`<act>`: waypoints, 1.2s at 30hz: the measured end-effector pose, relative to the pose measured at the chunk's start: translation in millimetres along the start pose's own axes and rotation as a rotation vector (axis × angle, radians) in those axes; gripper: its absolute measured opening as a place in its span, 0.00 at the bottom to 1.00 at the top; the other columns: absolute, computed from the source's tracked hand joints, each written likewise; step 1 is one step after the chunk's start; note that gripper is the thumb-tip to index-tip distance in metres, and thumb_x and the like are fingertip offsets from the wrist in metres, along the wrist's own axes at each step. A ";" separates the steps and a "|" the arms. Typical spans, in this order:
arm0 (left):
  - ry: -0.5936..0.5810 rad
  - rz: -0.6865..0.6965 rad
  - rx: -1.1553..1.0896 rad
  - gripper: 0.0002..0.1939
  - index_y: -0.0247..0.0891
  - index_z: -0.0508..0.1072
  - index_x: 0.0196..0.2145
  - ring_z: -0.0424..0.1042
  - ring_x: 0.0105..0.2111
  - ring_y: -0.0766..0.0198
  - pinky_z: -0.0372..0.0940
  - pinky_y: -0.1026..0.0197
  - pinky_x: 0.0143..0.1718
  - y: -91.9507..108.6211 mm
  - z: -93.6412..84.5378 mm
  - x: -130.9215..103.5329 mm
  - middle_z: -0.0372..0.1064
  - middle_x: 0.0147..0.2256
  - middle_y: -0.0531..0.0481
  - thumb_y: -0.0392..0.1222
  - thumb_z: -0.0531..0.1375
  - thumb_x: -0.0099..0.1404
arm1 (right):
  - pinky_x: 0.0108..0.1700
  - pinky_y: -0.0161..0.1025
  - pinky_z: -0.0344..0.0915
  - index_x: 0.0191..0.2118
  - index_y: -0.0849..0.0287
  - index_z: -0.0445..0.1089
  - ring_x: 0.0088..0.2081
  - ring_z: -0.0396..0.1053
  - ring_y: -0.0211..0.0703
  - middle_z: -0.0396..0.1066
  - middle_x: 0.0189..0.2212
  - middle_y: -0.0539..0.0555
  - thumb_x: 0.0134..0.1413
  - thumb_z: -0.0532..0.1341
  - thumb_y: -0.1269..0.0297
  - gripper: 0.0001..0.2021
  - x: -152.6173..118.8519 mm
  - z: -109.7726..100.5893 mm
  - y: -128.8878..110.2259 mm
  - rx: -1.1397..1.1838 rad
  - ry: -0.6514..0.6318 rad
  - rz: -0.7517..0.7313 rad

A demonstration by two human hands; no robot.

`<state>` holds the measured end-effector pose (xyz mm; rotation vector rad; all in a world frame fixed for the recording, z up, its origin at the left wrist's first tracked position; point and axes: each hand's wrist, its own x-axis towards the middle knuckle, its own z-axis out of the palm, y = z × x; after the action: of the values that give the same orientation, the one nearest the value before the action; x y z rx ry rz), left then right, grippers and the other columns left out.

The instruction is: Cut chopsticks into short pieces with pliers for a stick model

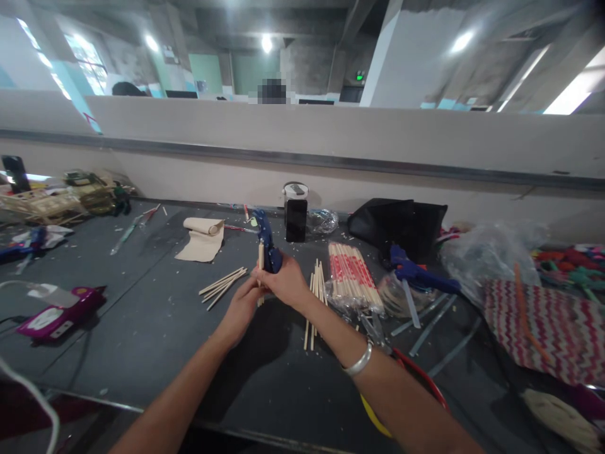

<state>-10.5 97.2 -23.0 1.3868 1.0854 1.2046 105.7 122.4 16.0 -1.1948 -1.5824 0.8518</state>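
Note:
At the middle of the dark table, my left hand (pixel 246 302) is closed around light wooden sticks (pixel 261 255) held upright. My right hand (pixel 287 282) grips a dark blue tool (pixel 265 236), which stands upright against the sticks; its lower part is hidden by my fingers. Loose sticks (pixel 223 285) lie to the left of my hands. More loose sticks (pixel 319 284) lie under and beside my right forearm. A plastic pack of sticks with red print (pixel 352 271) is further right.
A black phone (pixel 296 221) leans on a white container near the partition. Beige cloth (pixel 203 239) lies left. A blue glue gun (pixel 420 274), clear strips and black bag (pixel 401 224) are right; a purple device (pixel 63 312) is far left. A person's head shows beyond the partition.

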 end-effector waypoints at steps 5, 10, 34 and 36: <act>0.000 0.064 0.100 0.10 0.36 0.68 0.33 0.62 0.33 0.63 0.61 0.62 0.37 0.3 5.4 -6.0 0.64 0.30 0.51 0.44 0.51 0.60 | 0.30 0.35 0.63 0.29 0.58 0.69 0.26 0.66 0.38 0.70 0.25 0.48 0.41 0.62 0.64 0.06 -1.8 -0.6 -5.0 -0.016 -0.017 0.018; -0.003 0.086 0.045 0.14 0.35 0.66 0.40 0.59 0.29 0.66 0.60 0.64 0.33 -9.7 6.7 -5.5 0.62 0.30 0.52 0.47 0.51 0.62 | 0.31 0.35 0.63 0.29 0.58 0.68 0.26 0.65 0.37 0.68 0.23 0.47 0.42 0.62 0.64 0.05 -4.0 -0.6 -6.1 -0.017 -0.034 -0.029; 0.136 0.181 0.103 0.20 0.36 0.64 0.50 0.61 0.53 0.57 0.53 0.54 0.57 -27.6 17.9 -20.3 0.65 0.50 0.42 0.49 0.50 0.64 | 0.30 0.33 0.60 0.26 0.57 0.64 0.26 0.61 0.36 0.64 0.22 0.44 0.43 0.61 0.65 0.04 -19.8 1.4 -11.7 0.023 -0.020 -0.037; 0.182 0.191 0.093 0.20 0.37 0.62 0.51 0.60 0.54 0.57 0.52 0.54 0.57 -29.5 23.6 -21.9 0.63 0.52 0.41 0.48 0.50 0.65 | 0.30 0.33 0.59 0.26 0.57 0.64 0.26 0.62 0.36 0.65 0.22 0.45 0.42 0.62 0.66 0.05 -18.9 1.3 -12.4 0.001 -0.012 -0.027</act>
<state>9.5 77.1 -56.2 1.5011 1.1667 1.4574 102.2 100.7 21.8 -1.1671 -1.6043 0.8431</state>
